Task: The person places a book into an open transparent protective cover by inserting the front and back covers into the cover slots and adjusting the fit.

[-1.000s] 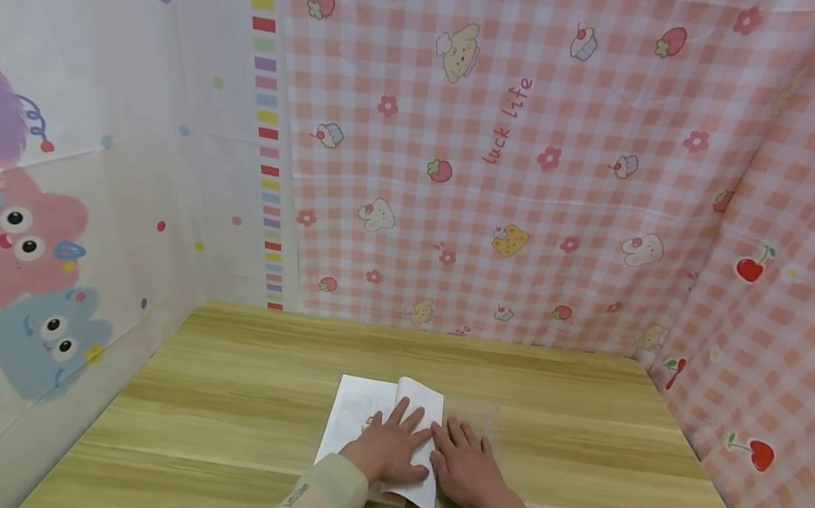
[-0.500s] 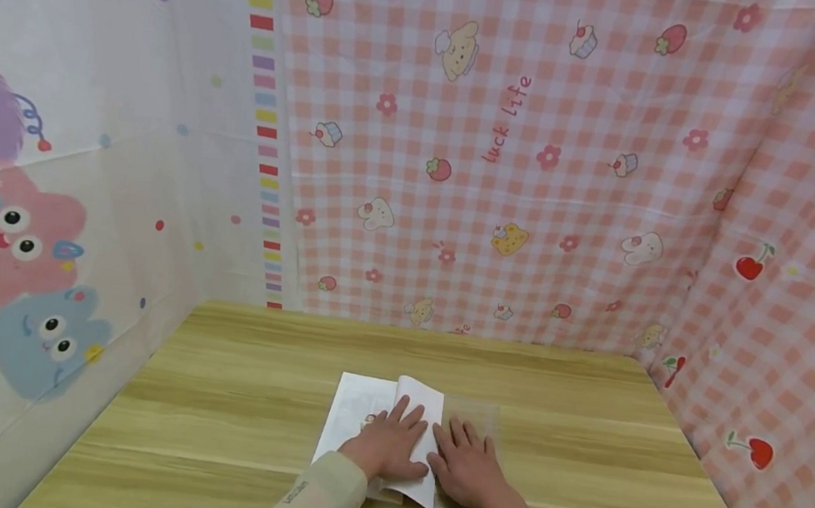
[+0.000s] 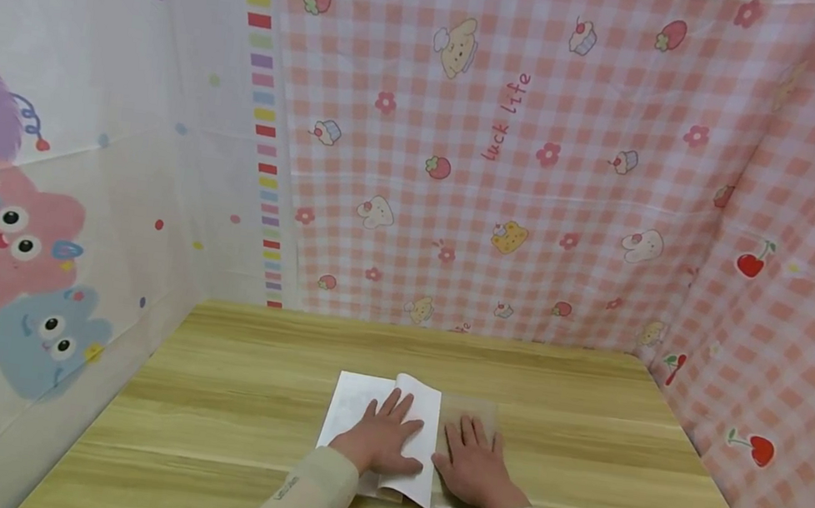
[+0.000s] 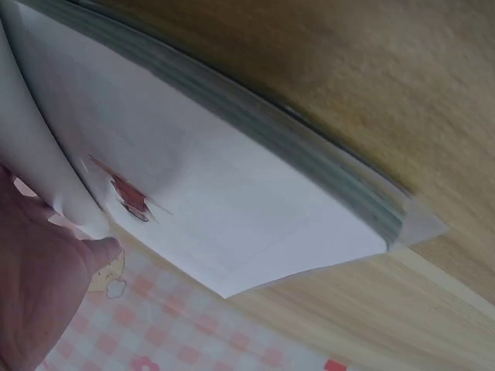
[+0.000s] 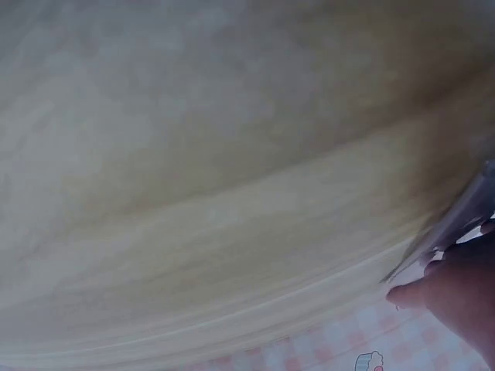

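Observation:
A book point(image 3: 353, 403) with white pages lies on the wooden table. My left hand point(image 3: 378, 443) rests on a white leaf point(image 3: 416, 485) folded over toward the right, fingers spread. To the right a clear plastic cover point(image 3: 468, 409) lies flat, and my right hand point(image 3: 475, 467) presses on it with straight fingers, its thumb near the leaf's edge. In the left wrist view, a white page point(image 4: 255, 209) bears a small reddish-brown picture point(image 4: 133, 197), and a clear edge wraps the stacked pages. The right wrist view shows my right hand point(image 5: 456, 301) by the plastic cover point(image 5: 452, 224).
The wooden table point(image 3: 582, 442) spreads out on both sides of the book. A pink checked cloth point(image 3: 574, 181) hangs behind it and on the right, and a white cartoon-print cloth point(image 3: 145, 174) hangs on the left.
My left hand has shifted slightly left and up along the leaf. My right hand has slid a little right, away from the leaf's edge, over the plastic cover.

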Motion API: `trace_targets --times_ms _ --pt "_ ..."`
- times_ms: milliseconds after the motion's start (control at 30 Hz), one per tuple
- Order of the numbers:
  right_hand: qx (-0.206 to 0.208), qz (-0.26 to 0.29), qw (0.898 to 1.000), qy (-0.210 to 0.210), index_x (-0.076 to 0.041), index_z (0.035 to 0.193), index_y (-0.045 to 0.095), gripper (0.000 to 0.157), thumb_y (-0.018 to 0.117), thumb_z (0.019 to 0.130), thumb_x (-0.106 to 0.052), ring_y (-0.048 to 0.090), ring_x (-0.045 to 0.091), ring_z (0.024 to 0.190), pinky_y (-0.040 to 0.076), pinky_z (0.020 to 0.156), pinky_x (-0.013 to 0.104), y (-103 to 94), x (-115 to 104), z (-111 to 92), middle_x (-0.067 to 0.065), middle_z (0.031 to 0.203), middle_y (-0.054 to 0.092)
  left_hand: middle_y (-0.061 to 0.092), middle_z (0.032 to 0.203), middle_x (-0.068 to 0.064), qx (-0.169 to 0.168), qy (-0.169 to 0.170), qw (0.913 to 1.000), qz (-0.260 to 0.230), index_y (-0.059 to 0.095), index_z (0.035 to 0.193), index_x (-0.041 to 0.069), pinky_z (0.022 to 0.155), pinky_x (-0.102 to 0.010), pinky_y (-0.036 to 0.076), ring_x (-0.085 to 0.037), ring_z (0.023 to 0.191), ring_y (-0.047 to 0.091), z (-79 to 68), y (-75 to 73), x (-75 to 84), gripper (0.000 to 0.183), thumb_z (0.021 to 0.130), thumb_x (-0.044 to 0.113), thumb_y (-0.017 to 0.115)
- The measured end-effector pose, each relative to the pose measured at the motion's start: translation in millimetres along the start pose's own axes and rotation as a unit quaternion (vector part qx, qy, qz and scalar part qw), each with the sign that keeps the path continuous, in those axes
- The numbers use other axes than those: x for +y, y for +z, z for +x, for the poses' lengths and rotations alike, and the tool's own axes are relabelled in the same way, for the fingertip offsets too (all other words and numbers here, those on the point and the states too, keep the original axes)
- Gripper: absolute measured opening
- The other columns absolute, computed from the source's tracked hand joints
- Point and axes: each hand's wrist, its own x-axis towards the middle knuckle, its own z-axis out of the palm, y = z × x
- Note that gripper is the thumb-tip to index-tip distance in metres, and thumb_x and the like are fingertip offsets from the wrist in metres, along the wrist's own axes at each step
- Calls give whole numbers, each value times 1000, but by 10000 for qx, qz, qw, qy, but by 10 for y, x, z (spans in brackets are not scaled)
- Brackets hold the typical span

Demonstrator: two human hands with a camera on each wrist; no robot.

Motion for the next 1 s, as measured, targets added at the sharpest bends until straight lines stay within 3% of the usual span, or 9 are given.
trace_targets --times_ms 600,767,1000 --pt "9 345 9994 35 2 145 44 52 48 102 -27 24 48 143 12 107 74 28 41 18 29 154 31 26 162 -7 -146 -133 9998 36 51 146 25 115 -56 23 -30 150 16 -31 -70 76 69 87 59 62" --pt "-70 232 9997 22 -3 146 46 51 46 104 -32 24 47 143 13 107 74 -17 26 0 27 154 31 26 162 -8 -107 -162 9998 110 51 146 26 114 -56 24 -30 150 16 -20 -58 104 69 87 59 60" --pt "29 42 9998 -187 -8 148 47 52 44 104 -37 26 46 143 13 107 75 54 43 27 25 155 32 25 162 -10 -150 -208 9996 91 52 146 22 109 -54 35 -32 149 17 -32 -89 132 66 88 52 60"
